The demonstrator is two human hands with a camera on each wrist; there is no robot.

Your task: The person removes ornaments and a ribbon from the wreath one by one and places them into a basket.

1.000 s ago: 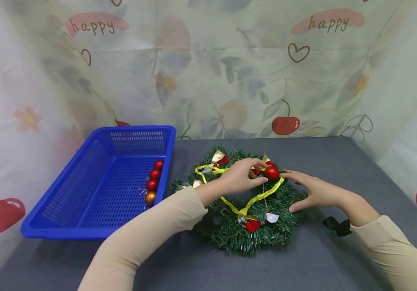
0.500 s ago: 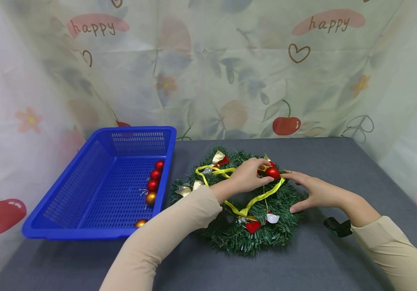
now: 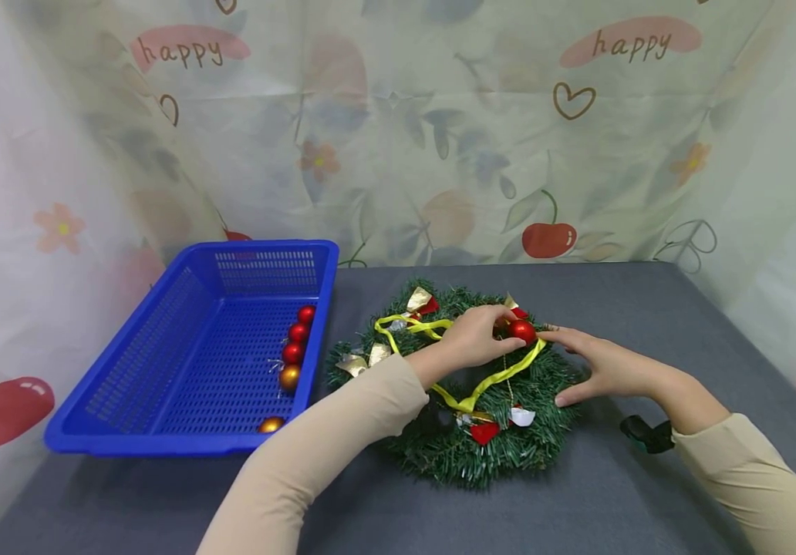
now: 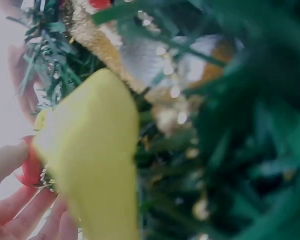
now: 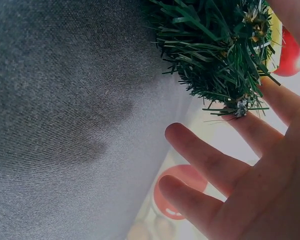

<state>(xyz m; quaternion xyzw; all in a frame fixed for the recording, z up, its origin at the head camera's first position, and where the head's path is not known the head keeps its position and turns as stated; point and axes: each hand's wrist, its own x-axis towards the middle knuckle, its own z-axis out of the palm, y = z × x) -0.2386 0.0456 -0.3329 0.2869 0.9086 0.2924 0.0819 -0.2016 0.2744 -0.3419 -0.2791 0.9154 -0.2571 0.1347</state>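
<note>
A green tinsel wreath [image 3: 481,462] lies on the grey table, dressed with gold, red and white bows and a yellow ribbon [image 3: 502,376]. Over its far right part, my left hand [image 3: 476,338] pinches a shiny red bauble [image 3: 522,331] between thumb and fingers. The left wrist view shows that bauble [image 4: 31,167] partly behind the ribbon [image 4: 97,140], which fills much of the view. My right hand [image 3: 602,364] is at the wreath's right edge, fingers spread and a fingertip near the bauble. In the right wrist view its fingers [image 5: 210,157] look extended beside the wreath's needles [image 5: 215,55].
To the left stands a blue plastic basket [image 3: 127,445]. Inside along its right wall lie several red and gold baubles [image 3: 293,354], and another gold one [image 3: 271,425] near the front. A black object [image 3: 646,434] is by my right wrist. A printed curtain [image 3: 398,154] hangs behind.
My left hand and forearm have shifted a little to the right, uncovering the gold bauble at the basket's front. The red bauble and my right hand stay almost in place.
</note>
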